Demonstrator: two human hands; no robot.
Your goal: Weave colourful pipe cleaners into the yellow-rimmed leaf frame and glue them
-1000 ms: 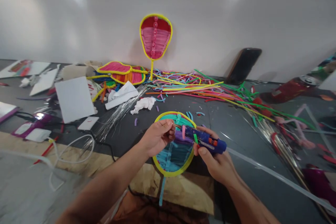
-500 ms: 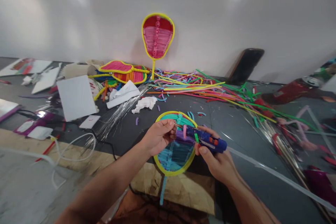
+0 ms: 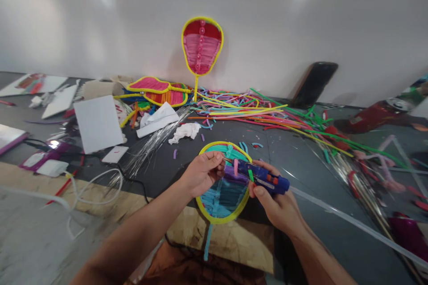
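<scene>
My right hand (image 3: 276, 205) is wrapped round a blue glue gun (image 3: 265, 178) with pink and green bands on its barrel. A long clear glue stick (image 3: 337, 213) trails from its back end. The nozzle points left, at the pinched fingertips of my left hand (image 3: 205, 171); whatever they hold is too small to make out. Beneath both hands lies a paddle shape of teal, purple and blue pipe cleaners (image 3: 217, 205) with a yellow rim and a blue stem (image 3: 207, 242) toward me. My hands cover part of it.
A pink paddle shape with yellow rim (image 3: 202, 49) stands against the wall. Loose pipe cleaners (image 3: 240, 109) spread across the back. A phone (image 3: 314, 83) leans at the right, near a red can (image 3: 374, 116). Crumpled tissue (image 3: 185, 132), white cards (image 3: 97, 124) and cables (image 3: 95, 202) lie leftward.
Almost nothing differs. Both hands and the glue gun keep their places, and the view has shifted very slightly.
</scene>
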